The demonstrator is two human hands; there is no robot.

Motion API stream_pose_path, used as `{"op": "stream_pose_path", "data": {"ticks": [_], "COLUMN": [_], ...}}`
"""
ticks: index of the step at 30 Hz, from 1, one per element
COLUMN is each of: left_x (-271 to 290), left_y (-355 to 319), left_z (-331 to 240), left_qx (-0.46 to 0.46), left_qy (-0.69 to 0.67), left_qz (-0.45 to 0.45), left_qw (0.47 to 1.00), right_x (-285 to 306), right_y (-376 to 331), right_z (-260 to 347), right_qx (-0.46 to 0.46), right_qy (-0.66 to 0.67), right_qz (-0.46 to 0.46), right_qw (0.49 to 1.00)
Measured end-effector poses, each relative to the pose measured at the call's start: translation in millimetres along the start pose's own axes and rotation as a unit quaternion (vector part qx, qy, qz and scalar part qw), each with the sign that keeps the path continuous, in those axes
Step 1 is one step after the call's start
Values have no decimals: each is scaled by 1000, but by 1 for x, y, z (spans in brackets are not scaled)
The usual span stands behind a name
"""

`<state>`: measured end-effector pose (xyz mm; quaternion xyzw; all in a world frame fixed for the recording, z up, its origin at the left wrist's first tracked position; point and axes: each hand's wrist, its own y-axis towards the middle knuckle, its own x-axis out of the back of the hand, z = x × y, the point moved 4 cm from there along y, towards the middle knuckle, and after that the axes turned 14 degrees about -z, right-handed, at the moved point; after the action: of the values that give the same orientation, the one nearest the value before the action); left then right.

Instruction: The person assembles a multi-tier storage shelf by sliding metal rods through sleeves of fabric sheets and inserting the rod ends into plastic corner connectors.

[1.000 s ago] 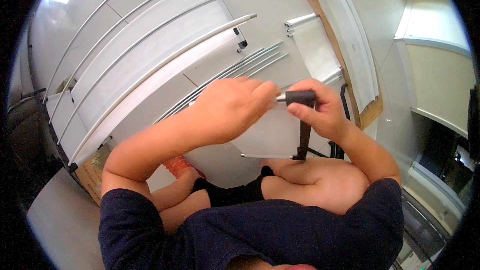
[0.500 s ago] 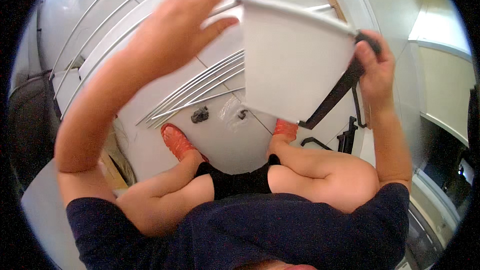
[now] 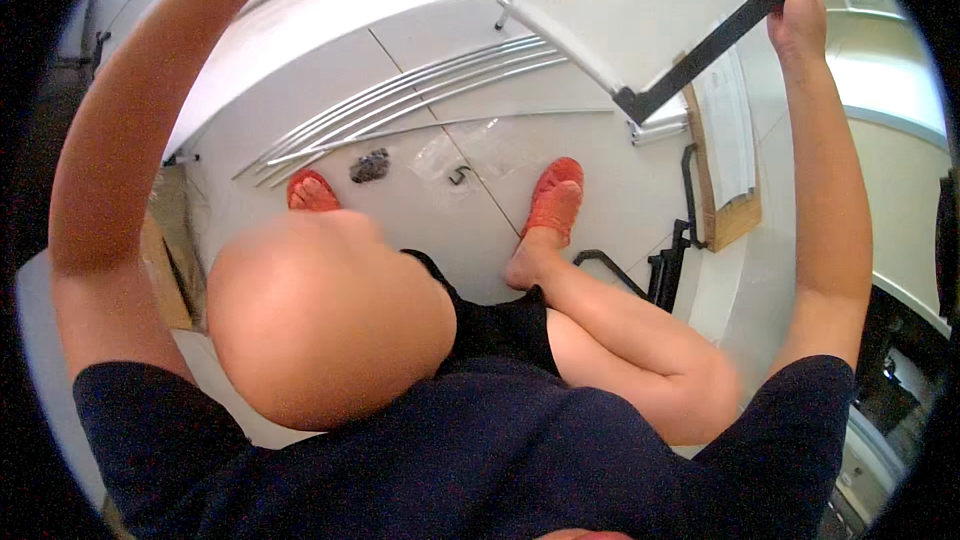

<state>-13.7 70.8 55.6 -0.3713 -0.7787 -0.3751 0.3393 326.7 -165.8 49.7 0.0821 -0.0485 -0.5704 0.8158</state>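
My right hand (image 3: 800, 12) is closed around the upper end of a black bar (image 3: 708, 43) at the upper right. The bar runs along one edge of a white panel (image 3: 625, 0), and a silver tube (image 3: 565, 48) lines another edge. Held up over the floor, the panel is tilted and cut off by the top of the picture. My left forearm (image 3: 215, 0) reaches up and across past the upper rim, so that hand is hidden.
Several thin silver rods (image 3: 400, 95) lie on the tiled floor, beside a dark crumpled lump (image 3: 370, 166) and clear plastic (image 3: 432, 162) with a small black hook (image 3: 459, 176). Black brackets (image 3: 665, 265) and an open cardboard box (image 3: 735, 220) sit to the right.
The panel has moved up and away to the right with my right hand. My left hand has gone out of the picture at the top, and my left knee has risen.
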Motion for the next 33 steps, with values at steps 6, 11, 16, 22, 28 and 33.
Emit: {"op": "stream_pose_path", "data": {"ticks": [6,11,16,22,28,33], "left_x": [-37,-11,55,50,41,29], "left_y": [-30,-61,-90,-99,-127,-123], "left_z": [-65,-168,-190,-200,-189,-174], "left_qx": [108,110,42,63,38,16], "left_qy": [-210,-388,-282,-294,-222,-274], "left_qz": [2,155,19,-63,-45,-37], "left_qw": [972,902,958,952,973,961], "right_x": [50,98,83,17,30,41], "right_y": [-95,-144,-165,-272,-309,-321], "right_z": [73,120,100,60,59,34], "right_qx": [39,93,24,18,32,54], "right_qy": [140,199,394,285,212,187], "right_qz": [-51,-122,-93,-61,-72,-135], "right_qw": [988,968,914,957,974,971]}}
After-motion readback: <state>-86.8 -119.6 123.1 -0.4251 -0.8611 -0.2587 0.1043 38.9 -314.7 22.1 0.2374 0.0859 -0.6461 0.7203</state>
